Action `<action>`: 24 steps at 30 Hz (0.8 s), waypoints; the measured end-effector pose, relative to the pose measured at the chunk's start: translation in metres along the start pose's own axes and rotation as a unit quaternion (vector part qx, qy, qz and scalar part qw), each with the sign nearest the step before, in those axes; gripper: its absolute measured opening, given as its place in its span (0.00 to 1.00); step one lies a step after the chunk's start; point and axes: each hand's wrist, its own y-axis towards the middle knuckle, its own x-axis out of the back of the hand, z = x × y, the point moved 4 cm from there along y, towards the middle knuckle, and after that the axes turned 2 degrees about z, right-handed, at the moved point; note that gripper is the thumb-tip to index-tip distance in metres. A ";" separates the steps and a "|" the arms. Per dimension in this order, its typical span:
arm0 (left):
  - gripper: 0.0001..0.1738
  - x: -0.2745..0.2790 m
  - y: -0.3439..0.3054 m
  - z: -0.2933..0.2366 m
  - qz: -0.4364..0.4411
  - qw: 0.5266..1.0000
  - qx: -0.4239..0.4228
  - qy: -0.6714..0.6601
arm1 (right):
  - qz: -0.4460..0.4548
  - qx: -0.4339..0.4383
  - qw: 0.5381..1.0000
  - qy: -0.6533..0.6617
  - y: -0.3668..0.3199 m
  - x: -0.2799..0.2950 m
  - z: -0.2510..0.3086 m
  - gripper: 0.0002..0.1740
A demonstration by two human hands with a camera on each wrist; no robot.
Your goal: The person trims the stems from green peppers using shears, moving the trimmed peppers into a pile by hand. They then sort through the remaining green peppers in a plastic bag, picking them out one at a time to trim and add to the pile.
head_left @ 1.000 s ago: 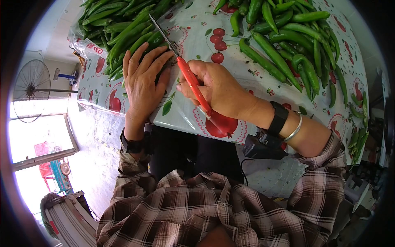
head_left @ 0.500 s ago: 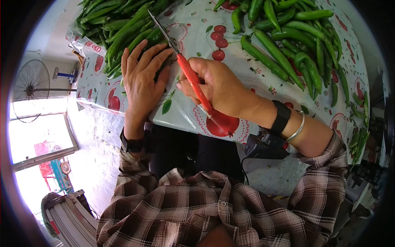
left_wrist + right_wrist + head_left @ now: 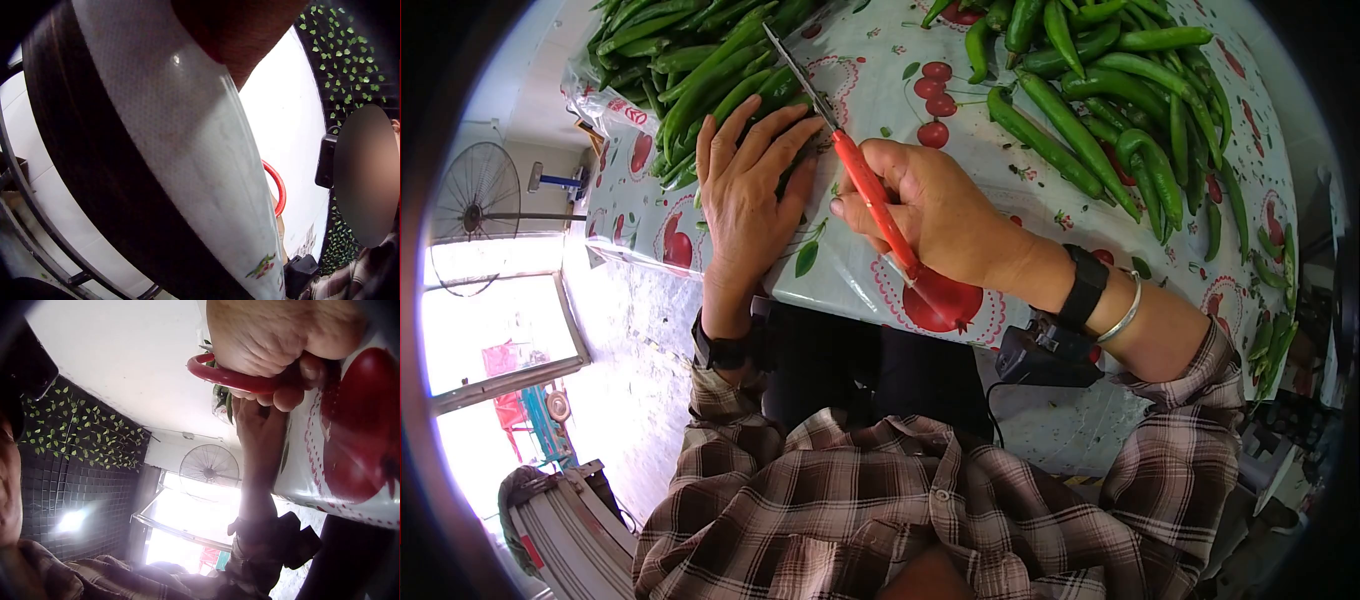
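Note:
In the head view, my right hand [image 3: 935, 215] grips a pair of scissors [image 3: 870, 190] by the red handles, its fingers curled round them. The narrow metal blades point up and left, past my left fingertips. My left hand [image 3: 750, 195] rests with fingers long and slightly spread on the near edge of a heap of green chili peppers [image 3: 700, 85]. Its palm and what lies under it are hidden. A curved red handle [image 3: 234, 379] shows below the right palm in the right wrist view. The left wrist view catches a red handle loop [image 3: 282, 187] beyond the table edge.
A second heap of green peppers [image 3: 1120, 110] spreads over the right side of the table. The fruit-patterned tablecloth [image 3: 830, 270] covers the table, its front edge close to my lap. Dark bits lie near the right heap. A standing fan [image 3: 475, 210] is off to the left.

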 end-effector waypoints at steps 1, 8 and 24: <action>0.21 0.000 0.000 0.000 0.000 1.000 0.000 0.000 | 0.000 0.002 1.000 -0.004 0.000 0.000 0.000 0.07; 0.21 0.000 0.000 0.000 0.002 1.000 0.000 0.001 | 0.004 0.000 1.000 -0.004 0.000 0.000 -0.002 0.07; 0.21 -0.001 0.000 0.001 0.001 1.000 0.000 -0.002 | 0.001 -0.004 1.000 0.004 0.000 0.000 -0.001 0.08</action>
